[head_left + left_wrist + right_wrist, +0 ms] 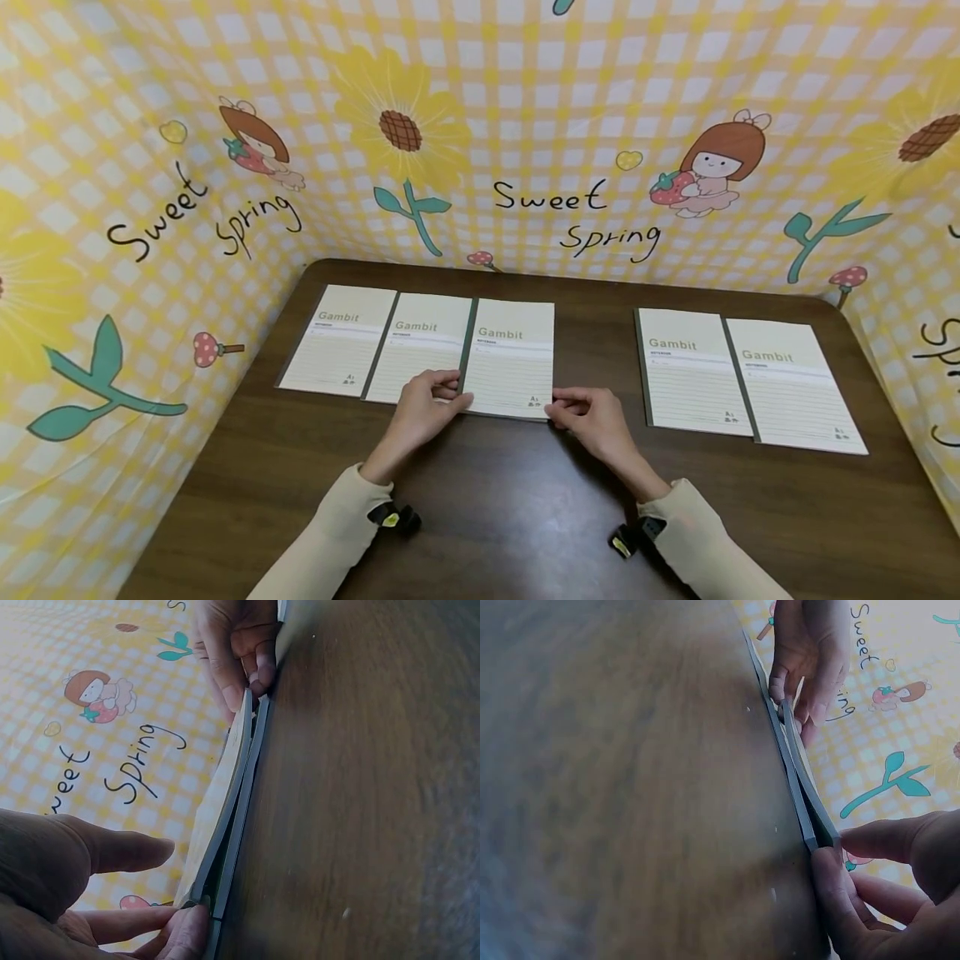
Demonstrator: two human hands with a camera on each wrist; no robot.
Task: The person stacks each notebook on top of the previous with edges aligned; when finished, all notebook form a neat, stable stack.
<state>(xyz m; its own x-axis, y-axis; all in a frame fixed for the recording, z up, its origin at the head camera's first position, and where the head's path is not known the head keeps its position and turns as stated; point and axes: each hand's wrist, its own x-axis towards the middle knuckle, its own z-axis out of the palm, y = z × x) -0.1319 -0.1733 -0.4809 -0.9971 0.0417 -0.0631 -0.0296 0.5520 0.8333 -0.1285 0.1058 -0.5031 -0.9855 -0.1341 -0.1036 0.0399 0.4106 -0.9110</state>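
Note:
A cream "Gambit" notebook [512,354] with a dark spine lies third from the left. At its lower left corner, my left hand [426,406] holds the edge with curled fingers, its thumb raised over the cover side in the left wrist view. My right hand [596,421] pinches the lower right corner between thumb and fingers. In the right wrist view, this upper notebook [804,769] bows slightly away from a second notebook [795,799] directly beneath it, leaving a narrow dark gap. The lower notebook is mostly hidden in the head view.
Left of the held notebook lie a middle notebook [427,337] and an outer one [337,342]. Two more, an inner notebook [693,375] and an outer one [798,387], lie to the right. Patterned cloth [525,108] walls the brown table [502,517].

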